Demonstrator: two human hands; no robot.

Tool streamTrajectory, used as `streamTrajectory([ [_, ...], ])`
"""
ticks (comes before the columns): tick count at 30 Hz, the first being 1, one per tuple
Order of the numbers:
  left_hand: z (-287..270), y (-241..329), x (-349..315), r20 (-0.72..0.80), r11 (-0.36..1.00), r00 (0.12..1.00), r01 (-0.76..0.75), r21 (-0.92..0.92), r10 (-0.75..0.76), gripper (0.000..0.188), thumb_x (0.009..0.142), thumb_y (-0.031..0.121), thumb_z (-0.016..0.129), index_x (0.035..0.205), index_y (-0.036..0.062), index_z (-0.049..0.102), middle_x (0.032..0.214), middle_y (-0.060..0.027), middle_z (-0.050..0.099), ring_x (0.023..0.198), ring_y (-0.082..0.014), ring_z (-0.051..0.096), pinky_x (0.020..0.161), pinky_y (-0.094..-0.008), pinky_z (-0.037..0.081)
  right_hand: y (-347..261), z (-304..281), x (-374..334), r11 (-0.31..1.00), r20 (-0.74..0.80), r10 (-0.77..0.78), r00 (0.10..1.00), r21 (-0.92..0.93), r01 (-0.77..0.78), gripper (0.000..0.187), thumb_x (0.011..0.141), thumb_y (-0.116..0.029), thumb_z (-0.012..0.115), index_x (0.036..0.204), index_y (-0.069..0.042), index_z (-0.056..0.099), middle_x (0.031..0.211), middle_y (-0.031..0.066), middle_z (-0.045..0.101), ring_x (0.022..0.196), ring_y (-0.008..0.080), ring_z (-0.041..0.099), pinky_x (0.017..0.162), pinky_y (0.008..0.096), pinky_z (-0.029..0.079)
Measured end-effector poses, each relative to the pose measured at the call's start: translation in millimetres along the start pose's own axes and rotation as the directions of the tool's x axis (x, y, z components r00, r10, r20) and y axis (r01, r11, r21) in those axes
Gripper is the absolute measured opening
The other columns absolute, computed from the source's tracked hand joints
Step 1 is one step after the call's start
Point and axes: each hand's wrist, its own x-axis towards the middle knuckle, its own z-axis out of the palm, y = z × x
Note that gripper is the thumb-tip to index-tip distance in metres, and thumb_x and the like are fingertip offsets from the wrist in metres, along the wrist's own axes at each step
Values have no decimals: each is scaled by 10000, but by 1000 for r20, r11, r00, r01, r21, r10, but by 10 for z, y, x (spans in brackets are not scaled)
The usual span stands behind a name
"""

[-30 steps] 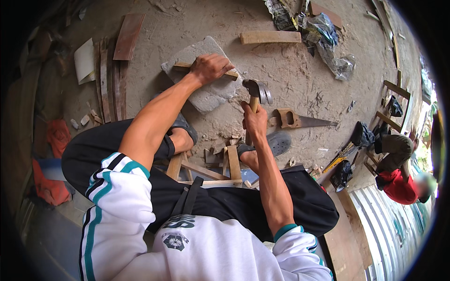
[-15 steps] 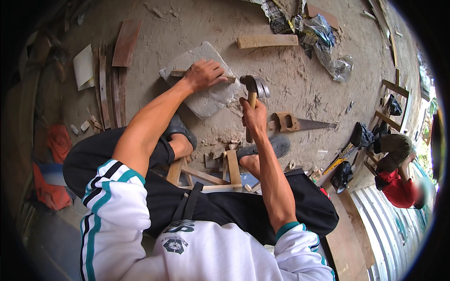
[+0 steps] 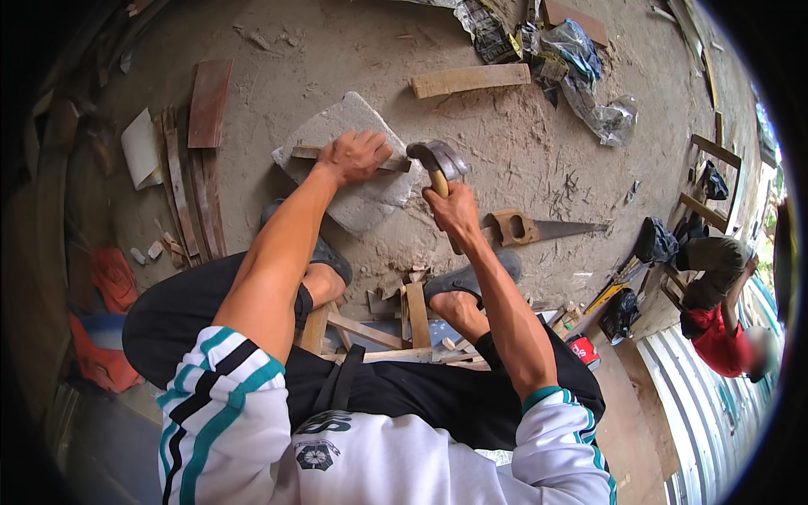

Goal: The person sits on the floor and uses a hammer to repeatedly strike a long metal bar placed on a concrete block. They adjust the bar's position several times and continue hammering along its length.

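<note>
My left hand (image 3: 357, 156) is closed over a short strip of wood (image 3: 305, 151), pressing it on a pale, rough stone block (image 3: 362, 206). Both ends of the strip show on either side of the fingers. In my right hand (image 3: 455, 209) is a claw hammer (image 3: 438, 160), gripped round its wooden handle. The hammer's dark metal head is beside the strip's right end, and I cannot tell whether they touch.
A handsaw (image 3: 526, 227) lies right of my right hand. Beyond the block is a wooden piece (image 3: 471, 79), with crumpled plastic (image 3: 593, 101) to its right. Boards (image 3: 210, 105) lie at left. A wooden frame (image 3: 412, 316) is between my legs. Another person (image 3: 720, 332) sits at far right.
The hammer has moved left and tilted, its head now closer to the strip's right end. My left hand still holds the strip on the block; the view has shifted slightly.
</note>
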Motion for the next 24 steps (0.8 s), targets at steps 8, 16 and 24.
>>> streamTrajectory([
  [8, 37, -22, -30, 70, 1000, 997, 19, -9, -19, 82, 871, 223, 538, 926, 166, 518, 905, 5, 538, 844, -171, 594, 607, -325, 447, -205, -165, -59, 985, -136, -170, 976, 10, 173, 344, 806, -296, 671, 1037, -45, 712, 708, 230, 659, 687, 346, 682, 668, 429, 519],
  [16, -26, -68, 13, 81, 996, 995, -52, -73, 58, 108, 851, 226, 568, 937, 172, 535, 902, 4, 547, 853, -169, 598, 622, -322, 461, -248, -240, -21, 993, -65, -108, 992, 34, 110, 301, 822, -258, 650, 913, 27, 681, 712, 256, 648, 699, 351, 684, 688, 444, 517],
  [24, -26, -120, 53, 50, 990, 992, -108, -96, 113, 114, 835, 224, 579, 923, 164, 538, 901, 1, 551, 849, -160, 601, 651, -307, 461, -27, -147, 2, 992, -15, -122, 992, -26, 121, 305, 823, -252, 638, 948, 23, 678, 731, 275, 651, 718, 391, 694, 688, 433, 528],
])
